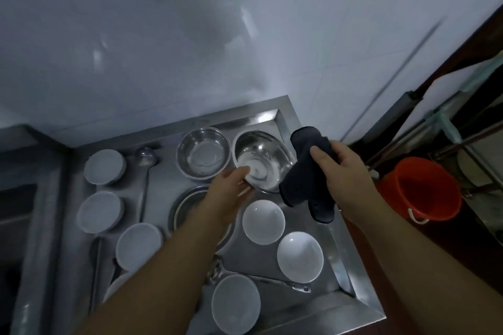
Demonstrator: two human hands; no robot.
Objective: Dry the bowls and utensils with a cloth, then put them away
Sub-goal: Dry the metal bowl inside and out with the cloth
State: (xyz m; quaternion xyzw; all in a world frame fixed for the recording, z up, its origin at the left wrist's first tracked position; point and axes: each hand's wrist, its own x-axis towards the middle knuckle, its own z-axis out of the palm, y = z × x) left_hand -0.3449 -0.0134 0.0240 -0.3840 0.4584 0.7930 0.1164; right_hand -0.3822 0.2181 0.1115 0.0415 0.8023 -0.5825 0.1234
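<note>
On the steel draining tray (345,261), my left hand (227,189) holds the near rim of a tilted steel bowl (265,156), thumb on the inside of the rim and fingers beneath. My right hand (343,171) grips a dark cloth (302,179) that hangs just right of that bowl. A second steel bowl (203,153) stands upright to its left. Several white bowls lie around, two open side up (263,221) (300,256), the others upside down (104,166). A ladle (147,157) lies at the back left. A slotted spoon (217,269) lies at the front.
A flat steel plate (179,211) lies partly under my left forearm. A sink (16,226) adjoins the tray on the left. A red bucket (427,187) stands on the floor to the right, beside a metal rack (462,144). White tiled wall rises behind.
</note>
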